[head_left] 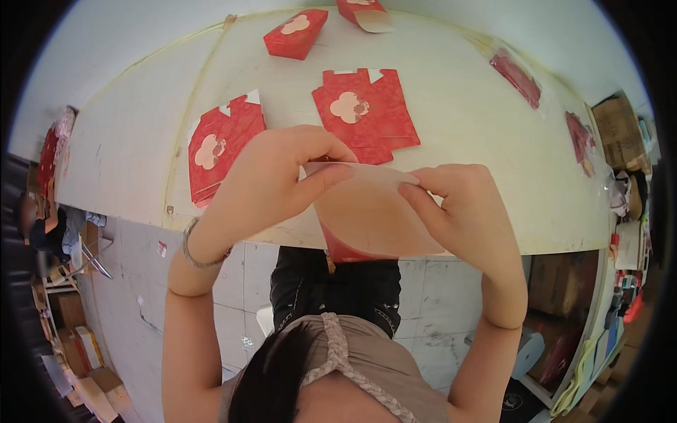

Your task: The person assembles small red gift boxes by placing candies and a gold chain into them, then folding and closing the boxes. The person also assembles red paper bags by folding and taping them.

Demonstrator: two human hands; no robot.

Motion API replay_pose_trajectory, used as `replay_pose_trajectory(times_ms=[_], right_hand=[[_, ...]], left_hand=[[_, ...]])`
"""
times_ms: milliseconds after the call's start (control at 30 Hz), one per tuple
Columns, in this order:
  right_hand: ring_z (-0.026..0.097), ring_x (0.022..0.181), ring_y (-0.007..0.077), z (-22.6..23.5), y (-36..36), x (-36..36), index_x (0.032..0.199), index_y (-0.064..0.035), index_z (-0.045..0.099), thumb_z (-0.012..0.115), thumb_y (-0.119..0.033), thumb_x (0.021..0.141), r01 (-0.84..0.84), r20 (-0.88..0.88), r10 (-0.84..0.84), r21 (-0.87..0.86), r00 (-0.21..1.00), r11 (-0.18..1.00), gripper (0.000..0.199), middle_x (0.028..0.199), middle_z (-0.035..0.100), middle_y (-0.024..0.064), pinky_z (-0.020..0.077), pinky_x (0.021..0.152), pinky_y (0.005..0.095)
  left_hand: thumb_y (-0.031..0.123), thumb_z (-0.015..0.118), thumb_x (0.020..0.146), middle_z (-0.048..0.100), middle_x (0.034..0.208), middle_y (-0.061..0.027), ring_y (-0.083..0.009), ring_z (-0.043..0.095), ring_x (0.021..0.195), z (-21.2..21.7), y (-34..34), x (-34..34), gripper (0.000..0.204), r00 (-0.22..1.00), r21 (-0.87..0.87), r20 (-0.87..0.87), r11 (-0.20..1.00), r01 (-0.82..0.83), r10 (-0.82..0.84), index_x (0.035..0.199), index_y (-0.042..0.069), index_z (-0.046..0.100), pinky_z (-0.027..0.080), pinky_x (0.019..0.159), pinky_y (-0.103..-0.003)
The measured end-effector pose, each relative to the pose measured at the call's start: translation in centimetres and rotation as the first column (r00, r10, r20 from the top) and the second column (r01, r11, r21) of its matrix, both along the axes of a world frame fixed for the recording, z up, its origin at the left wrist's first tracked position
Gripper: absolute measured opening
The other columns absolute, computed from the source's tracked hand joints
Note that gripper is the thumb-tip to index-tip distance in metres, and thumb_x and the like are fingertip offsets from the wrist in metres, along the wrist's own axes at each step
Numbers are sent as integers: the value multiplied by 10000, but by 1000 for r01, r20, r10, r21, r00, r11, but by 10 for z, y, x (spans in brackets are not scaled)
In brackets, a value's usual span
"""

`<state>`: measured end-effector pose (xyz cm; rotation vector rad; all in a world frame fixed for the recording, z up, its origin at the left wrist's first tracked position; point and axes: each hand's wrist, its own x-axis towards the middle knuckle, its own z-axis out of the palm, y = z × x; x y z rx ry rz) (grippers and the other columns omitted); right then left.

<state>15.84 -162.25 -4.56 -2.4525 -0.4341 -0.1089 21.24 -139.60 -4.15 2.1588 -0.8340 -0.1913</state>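
Above the table's front edge I hold a partly opened red paper box, its pale inner side turned up toward me. My left hand pinches its far left edge between thumb and fingers. Its right corner is pinched between the thumb and forefinger of my right hand. Two flat red box blanks lie beyond my hands: a left blank, partly behind my left wrist, and a middle blank. Each carries a pale flower-shaped patch.
At the far side of the white table stand a folded red box and another red box with a pale curved flap. Red pieces in clear plastic lie at the right. Another person sits at far left; cardboard boxes are under the table.
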Motion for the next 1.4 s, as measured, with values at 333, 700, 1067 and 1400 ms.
replay_pose_trajectory(times_ms=[333, 700, 1067, 1400], right_hand=[[523, 532, 265, 5, 0, 11, 710, -28, 562, 685, -111, 709, -5, 206, 51, -217, 977, 976, 148, 651, 588, 101, 405, 519, 381], [531, 537, 201, 11, 11, 3, 678, -83, 536, 672, -85, 625, -235, 384, 330, -274, 862, 933, 146, 633, 491, 24, 410, 463, 317], [534, 531, 192, 5, 12, 2, 665, -51, 523, 637, -103, 662, -243, 444, 412, -390, 796, 888, 125, 601, 439, 25, 426, 474, 335], [627, 638, 219, 13, -16, 20, 956, -39, 586, 652, -51, 767, -2, 382, -2, 11, 924, 1000, 200, 777, 650, 78, 498, 559, 314]], left_hand=[[60, 650, 839, 590, 872, 37, -32, 534, 819, -17, 5, 22, 127, 740, -221, -636, 971, 96, -218, 957, 34, 608, 446, 752, -198], [172, 572, 900, 597, 899, 43, -19, 512, 846, -24, -8, 5, 162, 538, -368, -786, 930, -9, -306, 961, 28, 616, 418, 712, -194], [174, 580, 912, 634, 980, -29, -67, 560, 899, -25, -14, -3, 239, 464, -395, -831, 913, -100, -308, 1061, -10, 614, 453, 789, -222], [143, 566, 920, 561, 900, 34, -22, 508, 841, -16, -14, -8, 133, 769, -303, -631, 946, -116, -108, 980, 25, 563, 426, 734, -200]])
